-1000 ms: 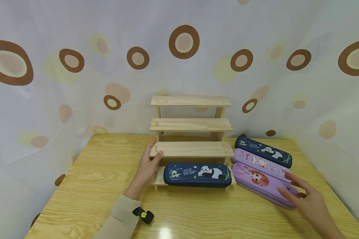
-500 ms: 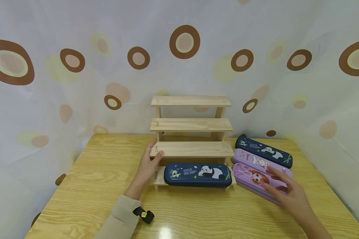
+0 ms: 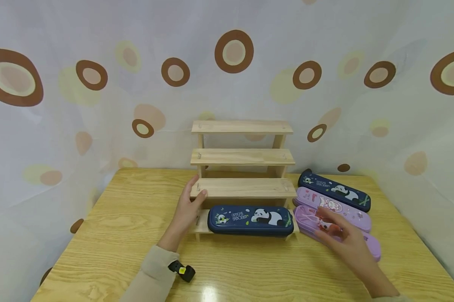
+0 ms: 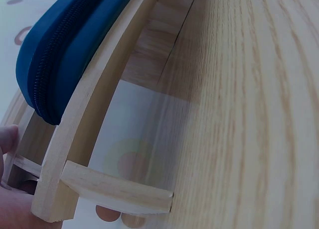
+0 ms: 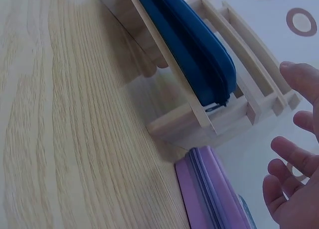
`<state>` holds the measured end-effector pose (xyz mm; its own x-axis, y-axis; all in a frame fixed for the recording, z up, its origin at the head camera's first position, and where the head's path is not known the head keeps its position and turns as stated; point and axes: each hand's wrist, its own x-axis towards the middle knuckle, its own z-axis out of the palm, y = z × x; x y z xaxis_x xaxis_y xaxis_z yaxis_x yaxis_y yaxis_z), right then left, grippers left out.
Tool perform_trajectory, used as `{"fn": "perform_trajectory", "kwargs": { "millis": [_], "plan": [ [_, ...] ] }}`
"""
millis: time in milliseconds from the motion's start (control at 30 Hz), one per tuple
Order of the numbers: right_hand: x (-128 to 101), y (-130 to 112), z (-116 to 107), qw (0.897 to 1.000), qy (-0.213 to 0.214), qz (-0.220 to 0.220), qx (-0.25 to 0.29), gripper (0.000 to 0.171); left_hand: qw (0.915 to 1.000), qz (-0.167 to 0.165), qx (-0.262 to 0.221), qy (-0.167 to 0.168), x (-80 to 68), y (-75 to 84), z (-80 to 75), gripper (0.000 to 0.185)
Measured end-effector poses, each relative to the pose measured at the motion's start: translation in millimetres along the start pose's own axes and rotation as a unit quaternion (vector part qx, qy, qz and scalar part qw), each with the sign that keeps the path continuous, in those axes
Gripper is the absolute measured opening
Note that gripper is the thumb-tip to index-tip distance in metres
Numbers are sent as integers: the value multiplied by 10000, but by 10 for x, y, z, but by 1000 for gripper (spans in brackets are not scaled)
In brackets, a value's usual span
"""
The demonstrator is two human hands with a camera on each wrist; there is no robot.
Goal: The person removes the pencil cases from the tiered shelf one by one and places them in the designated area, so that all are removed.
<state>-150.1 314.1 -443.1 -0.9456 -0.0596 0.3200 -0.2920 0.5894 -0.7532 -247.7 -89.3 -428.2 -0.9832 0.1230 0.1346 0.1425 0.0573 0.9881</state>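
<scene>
My left hand (image 3: 184, 213) grips the left end of a tiered wooden shelf rack (image 3: 242, 188), its thumb on the second step from the bottom. On the lowest step lies a dark blue panda pencil case (image 3: 234, 225); the left wrist view shows the zipped side of this pencil case (image 4: 65, 55). My right hand (image 3: 349, 247) hovers with spread fingers over a purple pencil case (image 3: 372, 245) printed with a red-haired figure, hiding part of it. In the right wrist view, the fingers of my right hand (image 5: 296, 174) hold nothing.
Behind the nearest purple case lie a lilac bunny pencil case (image 3: 347, 212) and another blue panda pencil case (image 3: 334, 189), right of the rack. All stand on a wood-grain table (image 3: 249, 268). A patterned cloth (image 3: 227, 96) hangs behind.
My right hand has moved left across the nearest purple pencil case, from its right end towards its left part. The left hand still holds the rack.
</scene>
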Motion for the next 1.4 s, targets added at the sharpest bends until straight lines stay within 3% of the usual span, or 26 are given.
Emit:
{"fn": "perform_trajectory", "kwargs": {
  "millis": [167,467,900,1400],
  "plan": [
    [64,-57,94,9997,-204,109,40,57,10000,25,43,-21,-1,21,-2,60],
    [166,-166,247,9982,-421,-225,364,60,10000,-17,87,16,-20,67,5,59],
    [311,-194,467,9940,-941,30,564,69,9999,-59,147,25,-8,42,4,59],
    [439,-239,635,9890,-1431,-243,296,80,9998,9,179,28,-7,33,-1,59]
  ]
}}
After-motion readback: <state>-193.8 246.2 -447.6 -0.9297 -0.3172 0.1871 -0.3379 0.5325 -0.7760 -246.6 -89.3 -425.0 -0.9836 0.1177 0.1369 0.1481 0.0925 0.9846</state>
